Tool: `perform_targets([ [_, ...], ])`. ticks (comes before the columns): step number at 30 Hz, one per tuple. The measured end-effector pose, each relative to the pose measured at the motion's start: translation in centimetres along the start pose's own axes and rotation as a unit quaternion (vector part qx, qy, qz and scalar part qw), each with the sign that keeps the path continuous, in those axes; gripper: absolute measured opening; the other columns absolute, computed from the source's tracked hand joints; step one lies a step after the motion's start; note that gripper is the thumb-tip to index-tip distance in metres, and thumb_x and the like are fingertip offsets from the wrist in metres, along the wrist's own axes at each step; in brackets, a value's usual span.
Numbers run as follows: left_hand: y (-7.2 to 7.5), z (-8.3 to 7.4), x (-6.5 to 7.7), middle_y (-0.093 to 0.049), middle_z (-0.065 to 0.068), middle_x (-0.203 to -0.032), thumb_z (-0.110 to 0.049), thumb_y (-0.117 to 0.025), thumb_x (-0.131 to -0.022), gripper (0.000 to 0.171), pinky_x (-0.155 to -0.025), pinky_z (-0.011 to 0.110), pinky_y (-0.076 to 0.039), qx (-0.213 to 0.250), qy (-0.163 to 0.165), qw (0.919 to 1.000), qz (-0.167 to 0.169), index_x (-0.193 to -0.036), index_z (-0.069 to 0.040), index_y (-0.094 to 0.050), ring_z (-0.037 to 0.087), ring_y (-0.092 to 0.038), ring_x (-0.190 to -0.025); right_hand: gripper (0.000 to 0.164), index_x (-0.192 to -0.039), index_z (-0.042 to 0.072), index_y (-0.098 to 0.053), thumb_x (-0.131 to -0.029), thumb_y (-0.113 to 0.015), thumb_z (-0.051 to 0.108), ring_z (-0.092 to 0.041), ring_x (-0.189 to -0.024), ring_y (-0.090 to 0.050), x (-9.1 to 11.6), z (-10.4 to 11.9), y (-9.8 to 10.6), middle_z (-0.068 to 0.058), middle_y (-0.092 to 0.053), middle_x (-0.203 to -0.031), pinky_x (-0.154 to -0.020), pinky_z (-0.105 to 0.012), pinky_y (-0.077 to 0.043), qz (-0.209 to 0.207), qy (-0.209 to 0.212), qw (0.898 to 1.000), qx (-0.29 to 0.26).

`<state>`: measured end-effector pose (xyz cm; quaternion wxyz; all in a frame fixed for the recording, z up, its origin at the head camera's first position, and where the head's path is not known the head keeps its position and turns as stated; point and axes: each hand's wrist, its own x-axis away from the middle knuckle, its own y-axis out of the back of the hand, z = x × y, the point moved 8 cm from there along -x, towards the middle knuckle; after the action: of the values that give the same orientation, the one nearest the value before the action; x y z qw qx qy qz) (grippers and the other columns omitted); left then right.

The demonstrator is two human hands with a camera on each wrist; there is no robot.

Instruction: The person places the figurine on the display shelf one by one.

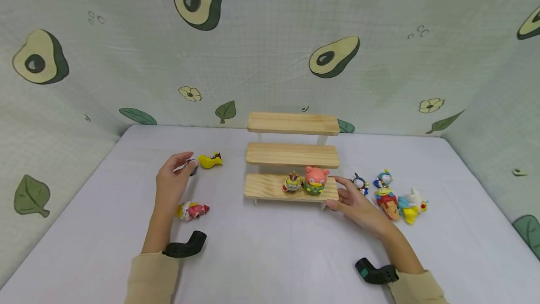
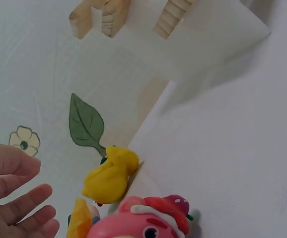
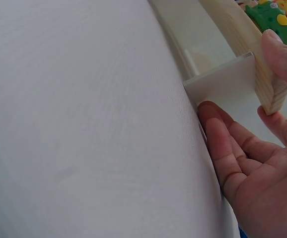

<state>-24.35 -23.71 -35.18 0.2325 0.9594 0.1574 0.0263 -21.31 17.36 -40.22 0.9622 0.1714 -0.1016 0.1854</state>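
Note:
My left hand (image 1: 175, 175) is over a small dark-and-pale figurine (image 1: 193, 167), its fingers loosely bent. The left wrist view shows this hand (image 2: 17, 193) with thumb and fingers apart and nothing pinched. Beside it lies a yellow figurine (image 1: 210, 160); nearer the front is a pink-and-white one (image 1: 197, 210). My right hand (image 1: 354, 203) grips the right end of the lowest board of a three-tier wooden display stand (image 1: 266, 186). Its thumb (image 3: 282, 57) presses the board from above. On that board stand a crowned figurine (image 1: 291, 182) and a pink-headed figurine in green (image 1: 315, 180).
Right of the stand are a black-and-white figurine (image 1: 360, 184), a blue-capped one (image 1: 383, 178), a red-and-brown one (image 1: 387, 204) and a white, blue and yellow one (image 1: 412, 206). An avocado-print cloth (image 1: 270, 60) hangs behind the white table (image 1: 270, 257).

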Motion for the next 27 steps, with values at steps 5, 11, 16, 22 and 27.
perform_targets([
  [5, -0.7, 0.4, -0.3, -0.05, 0.012, -0.135, -0.023, -0.051, -0.096, 0.04, -0.105, 0.039, -0.038, -0.017, -0.01, 0.999, 0.04, -0.134, -0.011, -0.048, 0.027, -0.047, -0.124, 0.071, -0.145, 0.017, -0.016, -0.091, -0.06, 0.03, -0.027, -0.116, -0.051, 0.0, 0.0, 0.0, -0.022, -0.044, -0.136, -0.091, -0.034, -0.045, 0.0, 0.002, 1.0, -0.001],
  [11, -2.6, 0.6, -0.5, -0.04, 0.018, -0.141, -0.022, -0.048, -0.097, 0.052, -0.107, 0.048, -0.032, -0.075, -0.037, 0.9904, 0.11, -0.145, -0.014, -0.032, 0.033, -0.041, -0.127, 0.07, -0.145, 0.017, -0.016, -0.091, -0.06, 0.03, -0.027, -0.116, -0.051, -0.1, 0.0, -0.1, -0.022, -0.044, -0.136, -0.091, -0.033, -0.045, 0.0, 0.002, 1.0, -0.002],
  [16, -3.4, 0.8, -0.6, -0.027, 0.02, -0.148, -0.025, -0.049, -0.097, 0.063, -0.108, 0.05, -0.031, -0.105, -0.06, 0.9817, 0.147, -0.15, -0.012, -0.016, 0.036, -0.039, -0.127, 0.071, -0.145, 0.017, -0.017, -0.091, -0.06, 0.03, -0.027, -0.116, -0.051, -0.1, 0.1, -0.1, -0.022, -0.044, -0.136, -0.091, -0.033, -0.045, 0.0, 0.002, 1.0, 0.0],
  [22, -4.0, 1.1, -0.2, -0.009, 0.02, -0.154, -0.031, -0.048, -0.097, 0.072, -0.109, 0.051, -0.027, -0.118, -0.077, 0.9709, 0.194, -0.15, -0.011, -0.003, 0.039, -0.035, -0.13, 0.071, -0.145, 0.017, -0.017, -0.091, -0.06, 0.029, -0.028, -0.118, -0.05, -0.1, 0.0, -0.1, -0.022, -0.043, -0.137, -0.092, -0.034, -0.045, 0.002, 0.002, 1.0, -0.004],
  [27, -4.2, 0.8, -0.1, -0.01, 0.022, -0.154, -0.029, -0.048, -0.097, 0.071, -0.109, 0.051, -0.027, -0.131, -0.078, 0.9668, 0.205, -0.15, -0.011, -0.004, 0.041, -0.032, -0.132, 0.071, -0.145, 0.017, -0.016, -0.091, -0.06, 0.029, -0.027, -0.117, -0.05, 0.0, 0.2, -0.1, -0.023, -0.043, -0.137, -0.092, -0.033, -0.045, 0.003, 0.004, 1.0, -0.003],
])
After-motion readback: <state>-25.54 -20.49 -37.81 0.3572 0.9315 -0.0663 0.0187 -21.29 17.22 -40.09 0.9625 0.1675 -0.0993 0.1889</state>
